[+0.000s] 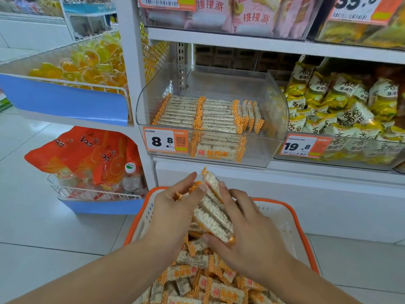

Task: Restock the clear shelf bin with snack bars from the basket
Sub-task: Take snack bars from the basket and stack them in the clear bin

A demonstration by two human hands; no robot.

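The person is standing over an orange-rimmed basket (pixel 305 242) on the floor, heaped with rice snack bars (pixel 197 279) in orange-checked wrappers; both hands are holding a small stack of bars (pixel 213 212) just above the heap; the right hand (pixel 247 224) is gripping the stack from the side, its fingers curled round the far end and its thumb pressing the near end; the left hand (pixel 175 207) is resting against the stack's other side, its fingers lying nearly straight and fairly wide, holding nothing by themselves.

Above the hands, the clear shelf bin (pixel 151 99) is sitting on the white shelf (pixel 328 170), partly filled; bars are lying in two neat rows across its floor, with a few standing on edge at the right; an orange price tag (pixel 165 141) reading 8.8 is hanging on its front wall.

To the right, a second clear bin (pixel 341 159) is holding yellow-and-white snack packets (pixel 341 99), tagged 19.8 and running off the frame; pink packets (pixel 252 16) are sitting on the shelf above, cut off at the top.

To the left, a wire rack (pixel 65 81) with a blue panel is holding yellow-orange wrapped sweets (pixel 92 62); beneath it, a lower wire tray (pixel 92 194) is carrying orange bags (pixel 87 152) and a clear water bottle (pixel 131 181).

The basket's near edge is lying out of view, and the forearms are hiding part of the heap; the small print on the tags is too blurred to read.
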